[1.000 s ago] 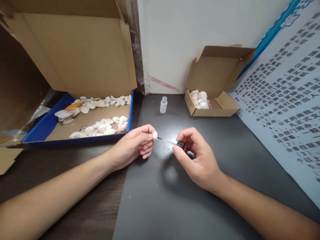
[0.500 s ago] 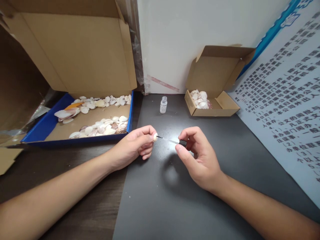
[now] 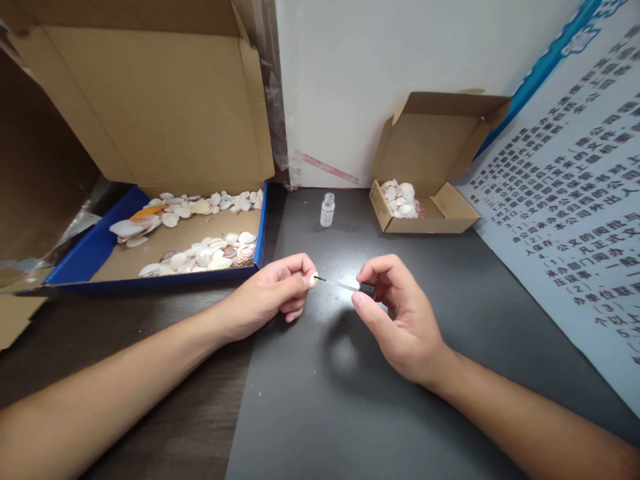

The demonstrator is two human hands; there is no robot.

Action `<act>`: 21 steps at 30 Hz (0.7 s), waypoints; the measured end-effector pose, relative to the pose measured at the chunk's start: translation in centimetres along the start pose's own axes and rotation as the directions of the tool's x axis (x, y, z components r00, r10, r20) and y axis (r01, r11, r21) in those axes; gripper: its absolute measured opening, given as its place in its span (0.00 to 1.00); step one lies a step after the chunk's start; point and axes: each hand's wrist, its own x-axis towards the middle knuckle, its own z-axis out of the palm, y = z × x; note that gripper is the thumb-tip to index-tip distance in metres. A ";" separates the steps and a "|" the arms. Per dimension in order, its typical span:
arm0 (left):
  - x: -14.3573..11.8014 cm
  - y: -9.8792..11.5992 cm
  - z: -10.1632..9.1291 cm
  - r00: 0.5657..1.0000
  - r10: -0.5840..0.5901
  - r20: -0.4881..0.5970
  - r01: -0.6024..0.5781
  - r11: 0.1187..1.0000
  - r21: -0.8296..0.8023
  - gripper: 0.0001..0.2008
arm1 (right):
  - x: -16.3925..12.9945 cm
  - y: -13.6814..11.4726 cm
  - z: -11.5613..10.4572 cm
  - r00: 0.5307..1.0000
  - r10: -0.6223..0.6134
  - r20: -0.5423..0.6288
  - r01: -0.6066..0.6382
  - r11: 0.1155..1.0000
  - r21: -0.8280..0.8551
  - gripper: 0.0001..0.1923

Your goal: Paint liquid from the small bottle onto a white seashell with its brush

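Observation:
Pinched between the thumb and fingers of my left hand (image 3: pixel 280 290) is a small pale seashell (image 3: pixel 313 280), mostly covered by the fingertips. My right hand (image 3: pixel 397 313) grips the black cap of a brush applicator (image 3: pixel 367 289). Its thin clear stem points left, and the dark brush tip touches the shell or lies right against it. Beyond both hands, an uncapped small clear bottle (image 3: pixel 327 212) with a printed label stands upright on the dark grey mat (image 3: pixel 310 400).
At left, an open blue-sided cardboard box (image 3: pixel 259 243) holds many seashells and an orange piece. A smaller open cardboard box (image 3: pixel 425 225) with white shells stands at back right. A white panel (image 3: pixel 330 87) rises behind; a printed sheet (image 3: pixel 565 220) slants along the right.
My left hand has shifted very slightly right with the shell, which looks a little turned. My right hand and the brush have barely moved; bottle and boxes stay put.

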 end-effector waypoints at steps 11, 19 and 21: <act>0.0 0.0 0.0 1.000 -0.007 0.007 0.008 1.000 -0.004 0.10 | 0.0 0.0 0.0 1.000 0.012 -0.001 -0.012 1.000 -0.003 0.08; 0.0 0.1 0.0 1.000 -0.019 -0.006 0.018 1.000 -0.016 0.09 | 0.2 -0.2 0.0 1.000 0.012 -0.025 -0.013 1.000 -0.026 0.07; 0.0 0.1 0.0 1.000 -0.021 -0.006 0.021 1.000 -0.020 0.08 | 0.2 -0.3 0.0 1.000 0.013 -0.014 -0.014 0.999 -0.034 0.08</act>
